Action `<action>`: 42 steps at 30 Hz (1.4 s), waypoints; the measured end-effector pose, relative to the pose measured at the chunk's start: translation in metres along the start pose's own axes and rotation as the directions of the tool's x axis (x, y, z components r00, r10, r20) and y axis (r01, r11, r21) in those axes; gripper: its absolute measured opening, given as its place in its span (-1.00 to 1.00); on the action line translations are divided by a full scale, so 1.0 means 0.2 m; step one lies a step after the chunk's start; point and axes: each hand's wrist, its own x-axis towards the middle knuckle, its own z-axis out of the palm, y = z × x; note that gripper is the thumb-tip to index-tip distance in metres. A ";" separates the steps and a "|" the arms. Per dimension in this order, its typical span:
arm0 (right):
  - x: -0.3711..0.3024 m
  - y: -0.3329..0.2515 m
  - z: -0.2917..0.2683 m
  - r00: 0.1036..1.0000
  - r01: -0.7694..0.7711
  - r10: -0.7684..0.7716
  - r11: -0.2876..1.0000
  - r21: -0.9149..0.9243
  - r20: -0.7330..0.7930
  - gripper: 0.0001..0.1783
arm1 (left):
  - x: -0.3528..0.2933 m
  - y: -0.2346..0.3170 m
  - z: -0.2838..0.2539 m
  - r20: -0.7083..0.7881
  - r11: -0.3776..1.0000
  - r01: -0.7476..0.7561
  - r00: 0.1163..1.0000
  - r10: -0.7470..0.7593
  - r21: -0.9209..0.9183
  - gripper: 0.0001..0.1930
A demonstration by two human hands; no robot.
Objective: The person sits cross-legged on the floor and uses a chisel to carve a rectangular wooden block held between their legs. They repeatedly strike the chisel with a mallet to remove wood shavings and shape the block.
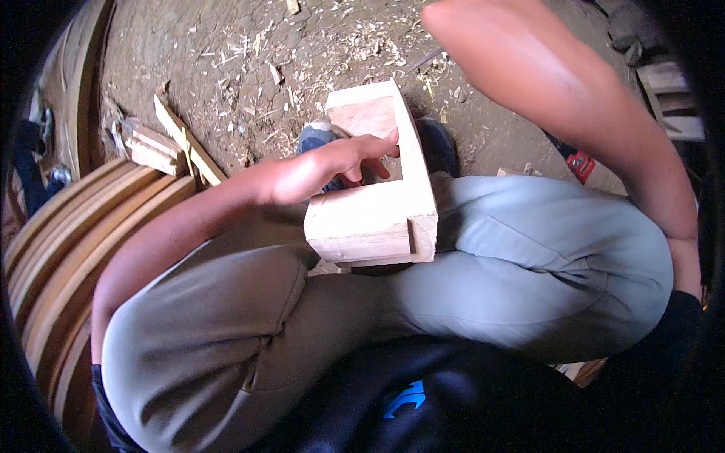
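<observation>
A pale, fresh-cut wooden frame, built of thick joined pieces with an open gap in the middle, is between my knees. My left hand reaches into the gap from the left. One finger presses the inner edge of the long right-hand piece, and the other fingers curl below it. My right forearm is raised across the upper right, close to the camera. A smooth, rounded end of it, perhaps my right hand, meets the top edge; no fingers show. Beside it, a thin dark rod appears; whether it is held is unclear.
Curved wooden boards are stacked at my left. Offcuts and a pointed wood strip lie beyond them. Shavings litter the dirt floor. A red and black object rests by my right knee. More wood pieces lie far right.
</observation>
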 end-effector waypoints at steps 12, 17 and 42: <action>0.00 -0.01 0.02 0.997 -0.011 0.012 1.000 -0.016 0.079 -0.79 | -0.03 0.04 -0.01 0.073 0.994 -0.059 0.996 0.052 0.094 -0.17; 0.07 0.05 0.32 0.995 0.027 -0.038 0.993 -0.115 -0.092 -0.91 | -0.03 0.00 -0.04 -0.079 0.989 -0.086 0.992 0.096 0.118 -0.33; 0.19 -0.01 0.27 0.965 -0.159 0.122 0.976 -0.151 -0.230 -0.94 | -0.11 -0.03 0.01 0.049 0.942 -0.022 0.999 0.005 0.335 -0.30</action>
